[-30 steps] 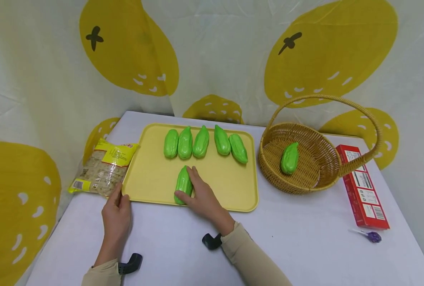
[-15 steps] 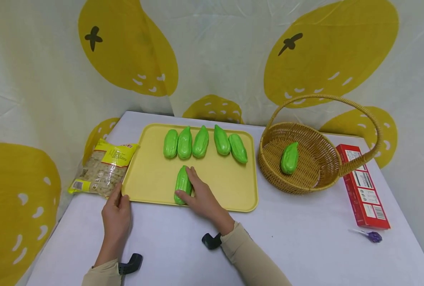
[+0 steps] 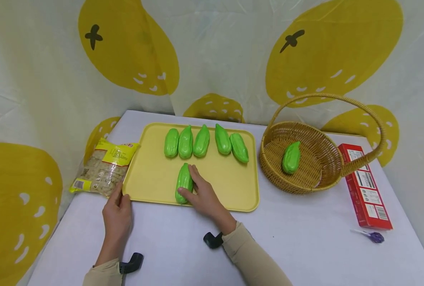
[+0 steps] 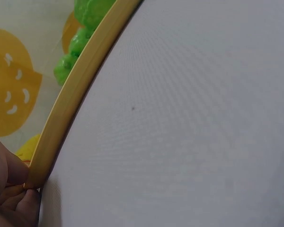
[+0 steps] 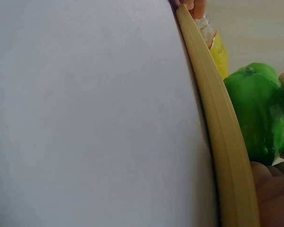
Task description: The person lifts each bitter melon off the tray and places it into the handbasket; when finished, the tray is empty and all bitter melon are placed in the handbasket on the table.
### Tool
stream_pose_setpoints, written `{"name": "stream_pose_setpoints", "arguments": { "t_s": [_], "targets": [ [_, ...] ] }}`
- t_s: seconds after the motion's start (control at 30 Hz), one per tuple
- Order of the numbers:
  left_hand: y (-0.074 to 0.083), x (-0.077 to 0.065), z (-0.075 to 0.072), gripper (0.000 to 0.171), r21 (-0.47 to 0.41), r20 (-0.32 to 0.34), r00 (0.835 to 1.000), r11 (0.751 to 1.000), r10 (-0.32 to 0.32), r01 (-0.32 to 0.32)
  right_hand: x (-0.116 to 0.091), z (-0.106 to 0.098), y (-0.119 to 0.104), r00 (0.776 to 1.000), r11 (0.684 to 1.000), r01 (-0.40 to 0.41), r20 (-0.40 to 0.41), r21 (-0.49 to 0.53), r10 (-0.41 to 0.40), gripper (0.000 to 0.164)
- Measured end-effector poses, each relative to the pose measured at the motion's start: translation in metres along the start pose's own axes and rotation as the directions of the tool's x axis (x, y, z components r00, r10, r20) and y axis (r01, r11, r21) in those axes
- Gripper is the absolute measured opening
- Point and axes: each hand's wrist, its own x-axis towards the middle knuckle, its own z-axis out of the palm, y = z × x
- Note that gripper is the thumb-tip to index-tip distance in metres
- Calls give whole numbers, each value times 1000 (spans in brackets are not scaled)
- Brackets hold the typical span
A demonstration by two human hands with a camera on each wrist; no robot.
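A yellow tray (image 3: 147, 174) lies on the white table, and my left hand (image 3: 117, 214) pinches its near left corner. In the left wrist view the thumb and fingers (image 4: 23, 208) meet that tray corner. My right hand (image 3: 206, 198) holds a glossy green papaya (image 3: 184, 184) at the tray's near edge, thumb on its near end and fingers along its right side. The right wrist view shows the papaya's rounded end (image 5: 255, 113) beyond the tray rim (image 5: 217, 113). Several similar papayas (image 3: 185, 142) lie in a row across the far part of the tray.
Right of the tray stands a wicker basket (image 3: 313, 182) with a tall handle and one green papaya (image 3: 291, 158) inside. Beyond it lie a red box (image 3: 365, 186) and a purple lollipop (image 3: 376, 237). A plastic food bag (image 3: 104, 169) touches the tray's left side.
The head view has shifted very slightly. My right thumb has slid a little to the right on the papaya; my left hand stays at the tray corner.
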Motion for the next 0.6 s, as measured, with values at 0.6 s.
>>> {"name": "stream_pose_setpoints", "arguments": {
  "t_s": [0.6],
  "targets": [
    [-1, 1, -2, 48, 26, -12, 998, 998, 54, -54, -11, -23, -19, 999, 996, 3, -50, -90, -7, 79]
  ]
}}
